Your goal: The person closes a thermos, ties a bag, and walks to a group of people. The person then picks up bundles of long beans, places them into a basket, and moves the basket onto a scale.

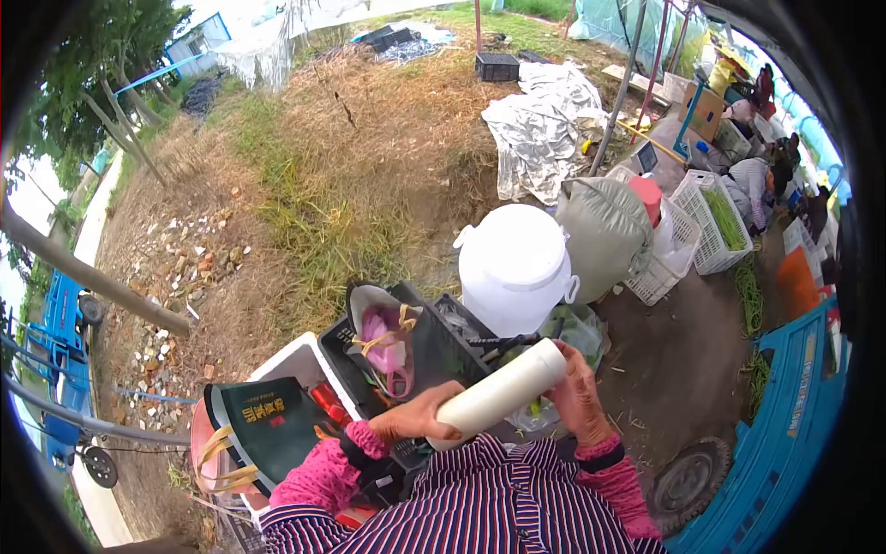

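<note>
Both my hands hold a white cylinder (503,391), tilted up to the right in front of my chest. My left hand (417,415) is wrapped round its lower left end. At its upper right end, the fingers of my right hand (581,395) close around the side. Pink sleeves cover both forearms. Beneath and left of the cylinder, a black crate (337,355) holds an open bag with pink plastic (383,342) inside. Beyond the cylinder stands a large white barrel (515,268) with a lid.
A dark green bag (268,427) with tan handles lies at the lower left. A grey-green covered bundle (604,226) and a white crate of green stalks (711,222) stand right of the barrel. A blue vehicle (784,434) is at the right. People sit at the upper right.
</note>
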A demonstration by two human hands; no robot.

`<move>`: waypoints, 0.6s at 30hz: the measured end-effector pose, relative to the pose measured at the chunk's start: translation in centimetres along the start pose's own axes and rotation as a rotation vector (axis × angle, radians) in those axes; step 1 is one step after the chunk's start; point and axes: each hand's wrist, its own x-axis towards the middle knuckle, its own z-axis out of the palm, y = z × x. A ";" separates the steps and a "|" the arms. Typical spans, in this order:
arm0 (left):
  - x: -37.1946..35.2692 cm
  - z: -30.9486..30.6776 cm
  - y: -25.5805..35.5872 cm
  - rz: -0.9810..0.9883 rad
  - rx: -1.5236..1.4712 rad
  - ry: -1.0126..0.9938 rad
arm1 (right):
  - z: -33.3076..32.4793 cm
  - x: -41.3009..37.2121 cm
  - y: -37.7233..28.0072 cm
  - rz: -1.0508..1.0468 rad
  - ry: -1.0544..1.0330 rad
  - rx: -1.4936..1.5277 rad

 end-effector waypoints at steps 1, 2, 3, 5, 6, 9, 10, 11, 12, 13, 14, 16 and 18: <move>0.7 0.8 -1.1 0.027 0.022 -0.019 | 0.8 0.4 0.5 -0.082 -0.007 0.124; 1.3 1.5 -1.8 0.035 -0.050 0.002 | 0.6 0.9 0.9 -0.129 0.012 0.158; 0.1 3.4 1.2 -0.004 -0.122 -0.001 | 1.7 -1.4 -0.9 -0.140 0.037 0.232; 1.9 4.5 1.4 -0.057 -0.199 -0.020 | 0.6 -1.4 -2.1 -0.172 0.070 0.228; 3.1 5.3 1.4 -0.047 -0.252 -0.017 | -0.2 -1.3 -2.8 -0.207 0.083 0.180; 4.1 6.1 2.1 -0.039 -0.306 -0.046 | 0.9 -1.3 -4.0 -0.277 0.137 0.062; 4.3 6.3 2.8 -0.083 -0.286 -0.072 | 1.4 -1.1 -4.3 -0.311 0.141 0.011; 4.8 6.6 3.0 0.038 -0.165 -0.009 | 1.7 -0.8 -4.4 -0.343 0.130 -0.039; 5.2 6.9 2.0 0.086 -0.143 0.050 | 2.6 -0.4 -5.0 -0.344 0.095 -0.069; 5.7 7.1 1.5 0.123 -0.110 0.076 | 3.5 -0.6 -5.3 -0.357 0.091 -0.083; 6.1 7.5 1.7 0.123 -0.114 0.087 | 3.7 -0.9 -5.1 -0.368 0.100 -0.137; 6.6 8.2 3.4 0.213 -0.136 0.195 | 5.3 -1.3 -5.7 -0.380 0.110 -0.263; 7.3 8.2 4.1 0.221 -0.098 0.316 | 5.9 -1.0 -5.7 -0.405 0.072 -0.335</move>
